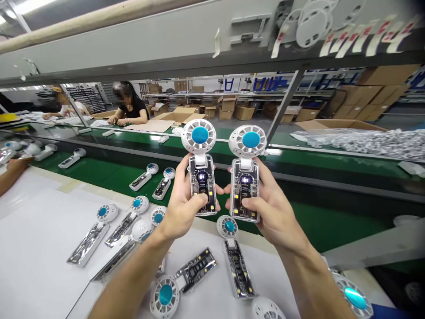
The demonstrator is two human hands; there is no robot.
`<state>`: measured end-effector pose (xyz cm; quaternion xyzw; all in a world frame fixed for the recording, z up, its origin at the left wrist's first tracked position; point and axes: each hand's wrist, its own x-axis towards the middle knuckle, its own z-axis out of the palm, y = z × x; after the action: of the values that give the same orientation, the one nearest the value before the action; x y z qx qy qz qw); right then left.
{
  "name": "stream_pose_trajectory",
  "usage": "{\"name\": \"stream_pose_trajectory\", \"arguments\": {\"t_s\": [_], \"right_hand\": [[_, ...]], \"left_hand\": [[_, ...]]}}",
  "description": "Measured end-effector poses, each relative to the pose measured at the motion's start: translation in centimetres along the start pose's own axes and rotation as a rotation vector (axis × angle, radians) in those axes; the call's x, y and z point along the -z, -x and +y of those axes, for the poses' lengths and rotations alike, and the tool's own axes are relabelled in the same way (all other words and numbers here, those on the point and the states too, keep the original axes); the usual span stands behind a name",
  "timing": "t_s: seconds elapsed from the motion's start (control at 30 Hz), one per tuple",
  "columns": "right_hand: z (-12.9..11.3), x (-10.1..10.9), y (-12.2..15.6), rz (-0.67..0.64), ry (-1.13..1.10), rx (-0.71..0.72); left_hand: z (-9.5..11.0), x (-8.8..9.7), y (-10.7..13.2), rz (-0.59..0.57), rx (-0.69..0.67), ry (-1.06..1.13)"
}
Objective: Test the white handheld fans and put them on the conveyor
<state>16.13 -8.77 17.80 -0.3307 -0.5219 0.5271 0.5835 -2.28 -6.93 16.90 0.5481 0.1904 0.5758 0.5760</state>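
Observation:
My left hand (181, 206) grips a small hand-held fan (201, 168) upright, with its thumb pressed on the clear body. The fan has a white round head with a blue centre. My right hand (270, 208) holds a second, matching fan (246, 177) beside it, thumb on its lower front. Both fans are raised above the white table (36, 221), side by side and slightly apart. Small lights show inside both clear bodies.
Several more fans lie on the white table, one (232, 257) just below my hands. A green conveyor belt (109, 170) carries a few fans (144, 176). Another person's hand (13, 170) is at the left. People sit beyond the belt. A pile of bagged parts (365, 141) lies far right.

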Motion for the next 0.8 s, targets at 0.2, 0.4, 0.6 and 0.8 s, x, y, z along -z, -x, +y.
{"name": "stream_pose_trajectory", "arguments": {"t_s": [0.2, 0.4, 0.6, 0.8], "right_hand": [[0.1, 0.7, 0.0, 0.033, 0.003, 0.016], [0.5, 0.9, 0.0, 0.039, 0.011, 0.025], [0.5, 0.9, 0.0, 0.031, 0.052, 0.045], [0.8, 1.0, -0.1, 0.045, 0.053, -0.012]], "left_hand": [[-0.4, -0.3, -0.1, -0.001, 0.009, 0.068], [-1.1, -0.2, 0.1, 0.001, 0.027, 0.085], [-1.1, -0.3, 0.0, -0.01, 0.041, 0.113], [-1.5, -0.6, -0.1, 0.047, -0.004, 0.072]]}}
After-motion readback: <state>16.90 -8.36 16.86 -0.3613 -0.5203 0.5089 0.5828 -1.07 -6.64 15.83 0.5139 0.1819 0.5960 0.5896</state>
